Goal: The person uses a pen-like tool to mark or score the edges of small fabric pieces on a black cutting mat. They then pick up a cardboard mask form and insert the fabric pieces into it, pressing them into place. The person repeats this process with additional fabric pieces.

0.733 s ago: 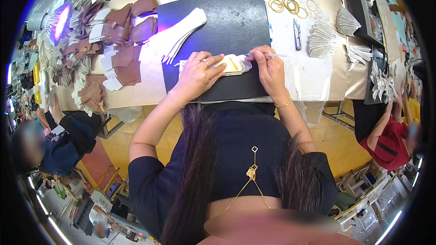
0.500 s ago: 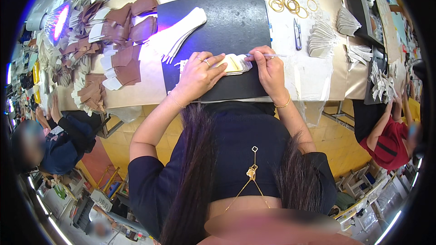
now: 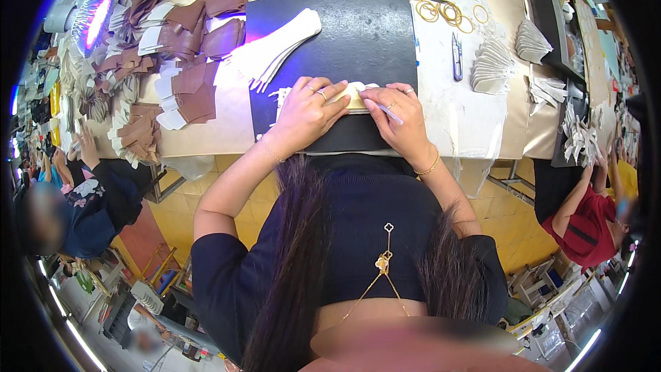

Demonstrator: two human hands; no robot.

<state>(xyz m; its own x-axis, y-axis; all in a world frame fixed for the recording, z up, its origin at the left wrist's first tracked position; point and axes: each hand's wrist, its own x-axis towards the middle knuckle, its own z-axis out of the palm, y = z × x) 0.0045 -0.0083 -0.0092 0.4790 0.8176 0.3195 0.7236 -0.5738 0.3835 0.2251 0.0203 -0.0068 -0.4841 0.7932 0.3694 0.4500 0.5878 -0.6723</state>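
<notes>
My left hand point(image 3: 311, 111), with a ring and a bracelet, curves its fingers over a pale yellow flat template point(image 3: 356, 101), holding it down on a stack of white cut pieces point(image 3: 280, 94). Its thumb is mostly hidden. From the right, my right hand point(image 3: 401, 118) closes around a slim pale pen point(image 3: 391, 111); the pen's back end sticks out toward the lower right. Fingers hide its tip at the template. Under both hands lies a black board point(image 3: 358, 34). Beyond them, a fanned bundle of long white strips point(image 3: 286, 45) rests on it.
Brown and white cut pieces point(image 3: 186, 89) crowd the table's left, by a glowing lamp point(image 3: 96, 21). On the right are rubber bands point(image 3: 441, 10), thread snips point(image 3: 457, 57), fanned pale pieces point(image 3: 492, 65) and a dark tray point(image 3: 551, 21). Other people sit at both sides.
My right hand has moved left and closer to my left hand, turning so the pen slants down to the right instead of lying sideways. The left hand still holds the template.
</notes>
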